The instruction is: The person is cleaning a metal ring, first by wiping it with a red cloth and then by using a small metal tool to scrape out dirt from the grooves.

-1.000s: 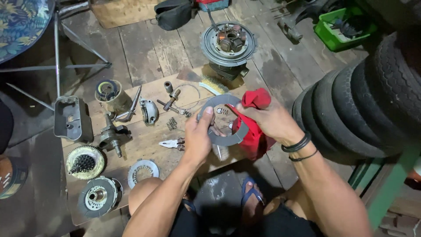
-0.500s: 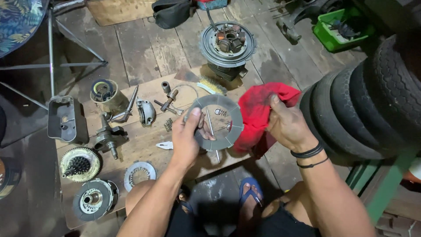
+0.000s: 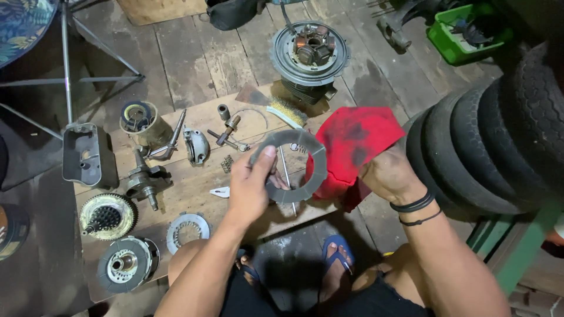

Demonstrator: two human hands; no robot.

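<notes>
Left hand (image 3: 249,188) gripped grey ring plate (image 3: 289,167) by its left edge, held flat-on above the wooden board (image 3: 194,188), while right hand (image 3: 390,176) clutched red rag (image 3: 355,141) just right of it.

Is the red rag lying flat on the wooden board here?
No, the right hand holds the red rag up beside the grey clutch plate gripped in the left hand.
</notes>
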